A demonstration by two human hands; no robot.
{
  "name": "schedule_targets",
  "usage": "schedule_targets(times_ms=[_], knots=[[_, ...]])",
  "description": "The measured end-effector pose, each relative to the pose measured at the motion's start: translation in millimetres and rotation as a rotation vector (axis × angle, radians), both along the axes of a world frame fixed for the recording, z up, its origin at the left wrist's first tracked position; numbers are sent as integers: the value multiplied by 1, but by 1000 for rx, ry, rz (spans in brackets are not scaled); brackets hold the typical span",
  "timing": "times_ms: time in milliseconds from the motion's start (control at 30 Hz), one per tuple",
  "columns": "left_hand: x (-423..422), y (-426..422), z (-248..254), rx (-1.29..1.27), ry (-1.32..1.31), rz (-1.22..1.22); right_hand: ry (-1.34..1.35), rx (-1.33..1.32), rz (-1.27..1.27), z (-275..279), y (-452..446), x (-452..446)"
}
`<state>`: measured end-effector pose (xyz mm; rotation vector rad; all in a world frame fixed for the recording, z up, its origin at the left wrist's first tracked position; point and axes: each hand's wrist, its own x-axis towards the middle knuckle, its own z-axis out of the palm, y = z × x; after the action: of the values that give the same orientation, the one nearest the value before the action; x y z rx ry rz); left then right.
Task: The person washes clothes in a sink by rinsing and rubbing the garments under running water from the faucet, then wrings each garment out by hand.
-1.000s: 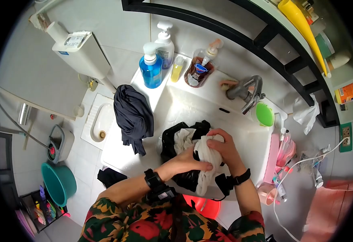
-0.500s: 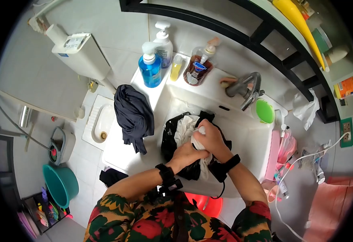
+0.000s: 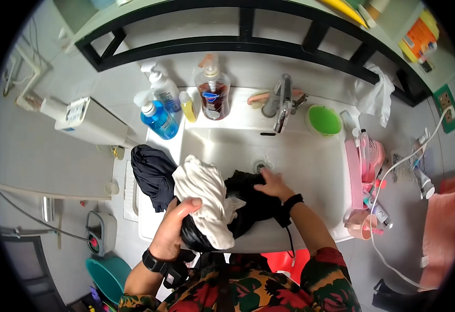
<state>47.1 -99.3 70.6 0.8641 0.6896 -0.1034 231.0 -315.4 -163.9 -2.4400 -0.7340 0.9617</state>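
My left hand (image 3: 171,229) is wrapped round a bundle of white cloth (image 3: 202,192) with black cloth under it, raised at the sink's left front edge. Black cloth (image 3: 251,200) lies in the white sink (image 3: 310,177), from the bundle to the right. Over the right part of this black cloth is my right hand (image 3: 272,186), fingers apart, near the drain (image 3: 261,165). Whether its fingertips touch the cloth is unclear. A dark folded garment (image 3: 153,174) rests on the sink's left ledge, beside the white cloth.
Behind the basin stand a blue pump bottle (image 3: 159,122), a dark red soap bottle (image 3: 214,96), a faucet (image 3: 282,104) and a green bowl (image 3: 324,120). Pink items (image 3: 374,156) are at the right. A red basin (image 3: 284,262) sits below the front edge; a black-framed shelf (image 3: 206,46) hangs above.
The hands have parted from squeezing the white cloth together. My left hand has moved left with the bundle, and my right hand has opened. The head view has turned.
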Motion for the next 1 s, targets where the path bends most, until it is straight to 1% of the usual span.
schedule_targets(times_ms=[33, 67, 100, 167, 233, 267, 300, 333, 367, 400, 467, 567, 600, 700, 733, 767, 833, 867, 900, 933, 967, 1000], knots=[[-2, 1, 0, 14, 21, -20, -30, -129, 131, 11, 14, -11], [-3, 2, -2, 26, 40, -24, 57, -101, 113, 17, 21, -25], [-4, 1, -5, 37, 57, -25, 66, -186, 236, 9, 25, -32], [-5, -3, -12, 49, 79, -18, 70, -238, 330, 34, 36, -36], [-8, -6, -16, 58, 100, -3, 142, -97, 241, 30, 32, -21], [-9, -7, -17, 90, 116, -36, 135, -41, 136, 24, 30, -14], [-11, -8, -19, 122, 132, -67, 120, 126, -30, 4, 21, -10], [-15, -8, -26, 186, 140, -99, 92, 90, -75, 3, 17, -6], [-16, -8, -31, 188, 143, -96, 66, 54, -119, 2, 15, -3], [-16, -8, -34, 154, 161, -112, 70, 57, -114, 0, 11, -4], [-16, -11, -29, 111, 157, -101, -60, -25, -82, -5, 6, -6], [-21, -7, -42, 118, 187, -83, -27, -84, -65, 2, 8, -8], [-21, -7, -41, 119, 193, -82, 28, -89, -58, 9, 8, -7], [-21, -8, -38, 58, 174, -77, 59, -9, -63, -7, 1, -6], [-22, -8, -38, 40, 167, -42, 72, 50, -52, -8, -3, -6], [-22, -8, -38, 23, 156, -6, 73, 53, -58, -8, -8, -8], [-21, -11, -36, 50, 189, 34, 9, 149, -3, 6, -14, -15], [-19, -10, -40, -23, 174, 136, -92, 137, -21, 16, -17, -24], [-17, -9, -45, -98, 158, 239, -94, 138, -22, 37, -18, -31], [-15, -5, -53, -126, 111, 236, 5, 196, -89, 61, -19, -38], [-8, -7, -46, -139, 85, 254, 103, 252, -155, 77, -20, -45], [-2, -8, -38, -172, 55, 264, 163, 409, -246, 82, -21, -57]])
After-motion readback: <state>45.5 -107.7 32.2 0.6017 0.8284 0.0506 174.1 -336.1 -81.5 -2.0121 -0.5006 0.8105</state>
